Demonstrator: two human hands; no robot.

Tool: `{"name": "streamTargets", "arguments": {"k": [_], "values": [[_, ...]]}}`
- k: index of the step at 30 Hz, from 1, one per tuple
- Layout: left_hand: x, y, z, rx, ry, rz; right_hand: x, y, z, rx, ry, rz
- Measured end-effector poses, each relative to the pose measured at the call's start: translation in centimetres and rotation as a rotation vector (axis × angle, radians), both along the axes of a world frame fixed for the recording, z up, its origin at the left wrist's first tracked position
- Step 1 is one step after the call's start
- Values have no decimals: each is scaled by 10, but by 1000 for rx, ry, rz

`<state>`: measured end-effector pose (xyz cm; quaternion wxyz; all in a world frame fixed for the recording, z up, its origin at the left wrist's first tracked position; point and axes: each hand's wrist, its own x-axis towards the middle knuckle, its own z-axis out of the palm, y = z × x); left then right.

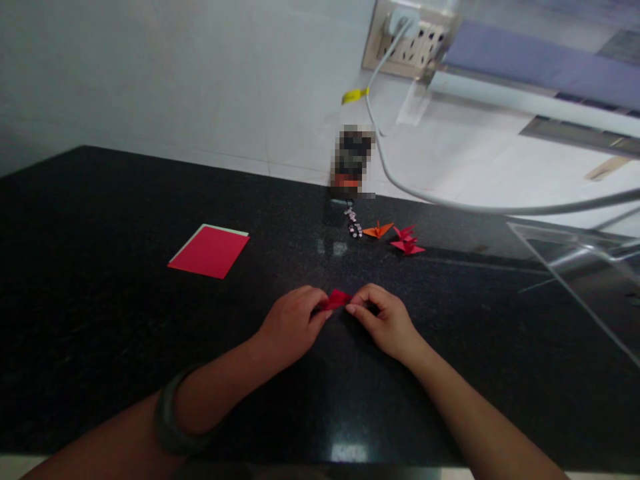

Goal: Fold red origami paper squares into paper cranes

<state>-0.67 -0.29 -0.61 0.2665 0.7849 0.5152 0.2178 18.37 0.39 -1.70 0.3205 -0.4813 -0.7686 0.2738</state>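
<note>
A small folded piece of red paper (339, 299) is held between both hands, just above the dark countertop. My left hand (298, 320) pinches its left side between thumb and fingers; a dark green bangle (173, 417) circles that wrist. On the other side, my right hand (383, 319) grips the right end with thumb and forefinger. The fingertips hide the paper's ends, so its exact folded shape cannot be made out. Beyond the hands, an orange paper crane (379, 230) and red paper cranes (409, 247) stand on the counter.
Red square paper sheets (213, 252) with a pale edge lie at the left. A pixelated upright object (353, 160) with a beaded strap (354, 223) leans against the wall. A white cable (450, 205) runs from a wall socket (410, 43). At right is a clear-edged panel (575, 267).
</note>
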Motion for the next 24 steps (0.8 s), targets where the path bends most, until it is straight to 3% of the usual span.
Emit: {"name": "streamTargets", "arguments": {"k": [6, 10, 14, 19, 24], "values": [[1, 1, -11, -332, -477, 100, 0, -2, -1, -17, 192, -76], [6, 1, -7, -531, -688, 92, 2, -1, -3, -88, 240, -79], [7, 3, 2, -615, -857, 105, 1, -4, -1, -164, 292, -37], [3, 9, 4, -604, -982, 311, -8, -12, 11, -363, 475, -36], [-1, 11, -1, -620, -1019, 283, -21, -2, 32, -527, 647, -41]]}}
